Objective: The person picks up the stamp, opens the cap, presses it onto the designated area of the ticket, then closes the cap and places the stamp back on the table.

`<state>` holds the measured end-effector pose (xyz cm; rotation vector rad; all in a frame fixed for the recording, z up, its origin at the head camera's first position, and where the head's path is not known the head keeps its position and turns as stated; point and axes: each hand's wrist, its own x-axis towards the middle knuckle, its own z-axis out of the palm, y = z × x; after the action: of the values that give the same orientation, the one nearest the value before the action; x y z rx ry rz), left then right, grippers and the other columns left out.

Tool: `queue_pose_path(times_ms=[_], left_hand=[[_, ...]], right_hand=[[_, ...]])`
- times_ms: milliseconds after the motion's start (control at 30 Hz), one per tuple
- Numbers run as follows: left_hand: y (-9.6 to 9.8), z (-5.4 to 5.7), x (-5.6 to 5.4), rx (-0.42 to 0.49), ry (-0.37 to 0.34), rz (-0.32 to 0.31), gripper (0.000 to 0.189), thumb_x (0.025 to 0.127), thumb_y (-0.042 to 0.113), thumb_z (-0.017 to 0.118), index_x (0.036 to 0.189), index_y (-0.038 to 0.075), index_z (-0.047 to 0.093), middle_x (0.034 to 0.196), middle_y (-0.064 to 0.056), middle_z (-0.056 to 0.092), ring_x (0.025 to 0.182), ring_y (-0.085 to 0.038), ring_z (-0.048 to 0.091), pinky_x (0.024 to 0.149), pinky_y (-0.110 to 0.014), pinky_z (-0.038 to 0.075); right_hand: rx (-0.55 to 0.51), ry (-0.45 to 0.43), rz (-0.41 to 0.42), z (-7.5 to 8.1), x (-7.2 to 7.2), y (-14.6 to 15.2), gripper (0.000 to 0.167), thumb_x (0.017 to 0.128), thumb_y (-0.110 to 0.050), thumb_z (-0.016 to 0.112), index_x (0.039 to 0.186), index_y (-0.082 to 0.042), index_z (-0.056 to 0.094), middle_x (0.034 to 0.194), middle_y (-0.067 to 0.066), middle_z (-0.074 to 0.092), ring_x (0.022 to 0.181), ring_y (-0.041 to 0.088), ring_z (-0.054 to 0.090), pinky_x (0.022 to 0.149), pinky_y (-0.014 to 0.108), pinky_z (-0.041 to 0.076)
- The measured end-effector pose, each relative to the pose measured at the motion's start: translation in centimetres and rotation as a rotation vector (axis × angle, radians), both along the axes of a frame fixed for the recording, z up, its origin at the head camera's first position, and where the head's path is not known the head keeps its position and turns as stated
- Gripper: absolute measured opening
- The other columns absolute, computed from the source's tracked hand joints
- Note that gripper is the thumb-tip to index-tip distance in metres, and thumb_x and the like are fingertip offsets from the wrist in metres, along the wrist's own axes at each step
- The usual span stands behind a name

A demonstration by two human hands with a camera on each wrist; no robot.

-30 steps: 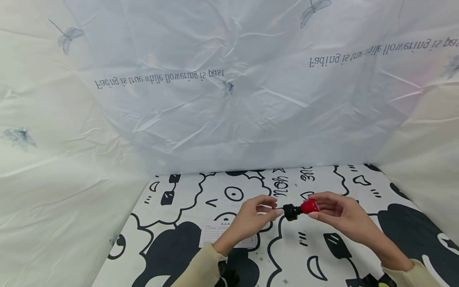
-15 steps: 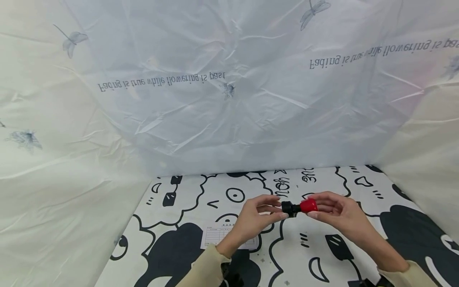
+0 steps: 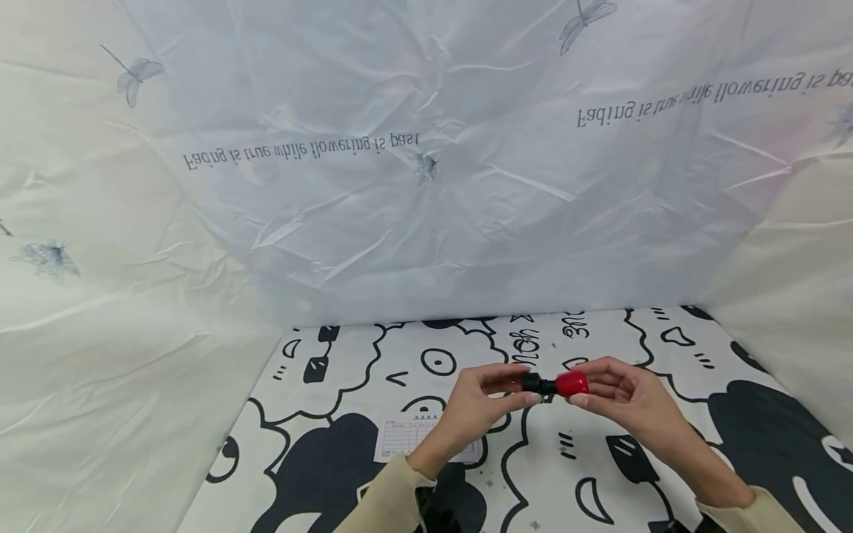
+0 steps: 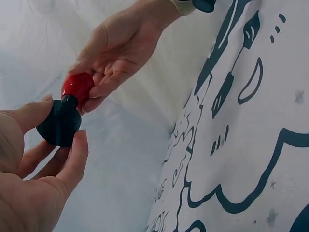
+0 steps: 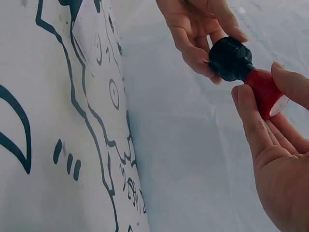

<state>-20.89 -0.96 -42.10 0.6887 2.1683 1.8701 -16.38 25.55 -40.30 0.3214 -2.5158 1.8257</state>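
Note:
Both hands hold one small item above the patterned cloth. It has a rounded black end (image 3: pixel 531 382), a narrow black neck and a flared red cup (image 3: pixel 571 383); its exact kind does not show. My left hand (image 3: pixel 469 407) pinches the black end between thumb and fingers. From the other side, my right hand (image 3: pixel 636 396) grips the red cup. In the right wrist view, the whitish end face of the cup (image 5: pixel 263 92) shows between the right thumb and fingers. The left wrist view shows the black end (image 4: pixel 60 123) with left fingertips around its edge.
A printed sheet of paper (image 3: pixel 396 437) with a table grid lies on the cloth, partly behind the left forearm. Black-and-white cartoon cloth (image 3: pixel 546 474) covers the surface. Pale plastic sheeting (image 3: pixel 426 222) rises at the back and both sides.
The left hand has shifted slightly right, and its fingers have closed in over the black end. That end has turned and shows less of its side. The right hand keeps its grip on the red cup.

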Motion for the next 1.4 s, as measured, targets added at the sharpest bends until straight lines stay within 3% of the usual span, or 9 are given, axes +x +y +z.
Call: queue_pose_path(times_ms=[267, 833, 1400], left_hand=[[-0.1, 0.02, -0.23, -0.004, -0.006, -0.015, 0.038, 0.092, 0.028, 0.083, 0.129, 0.033, 0.075, 0.123, 0.009, 0.077, 0.108, -0.001, 0.071, 0.092, -0.025, 0.057], [-0.4, -0.5, 0.07, 0.034, -0.014, -0.009, 0.036, 0.091, 0.023, 0.084, 0.125, 0.027, 0.078, 0.113, 0.001, 0.079, 0.105, -0.004, 0.07, 0.089, -0.025, 0.057], [-0.59, -0.85, 0.11, 0.068, 0.021, -0.046, 0.035, 0.092, 0.018, 0.083, 0.126, 0.021, 0.077, 0.107, -0.012, 0.077, 0.101, -0.003, 0.069, 0.085, -0.023, 0.058]], right_hand=[[0.003, 0.015, 0.0, -0.3, 0.09, -0.04, 0.048, 0.097, -0.015, 0.077, 0.137, 0.004, 0.057, 0.117, -0.018, 0.074, 0.106, 0.001, 0.075, 0.087, 0.019, 0.061], [0.008, -0.036, 0.007, -0.39, 0.09, -0.12, 0.051, 0.095, -0.018, 0.079, 0.137, 0.003, 0.058, 0.119, -0.006, 0.076, 0.104, 0.004, 0.076, 0.087, 0.02, 0.062], [0.003, -0.028, 0.041, -0.46, 0.26, 0.01, 0.05, 0.095, -0.014, 0.079, 0.136, 0.005, 0.058, 0.116, -0.015, 0.075, 0.102, 0.007, 0.077, 0.087, 0.02, 0.061]])
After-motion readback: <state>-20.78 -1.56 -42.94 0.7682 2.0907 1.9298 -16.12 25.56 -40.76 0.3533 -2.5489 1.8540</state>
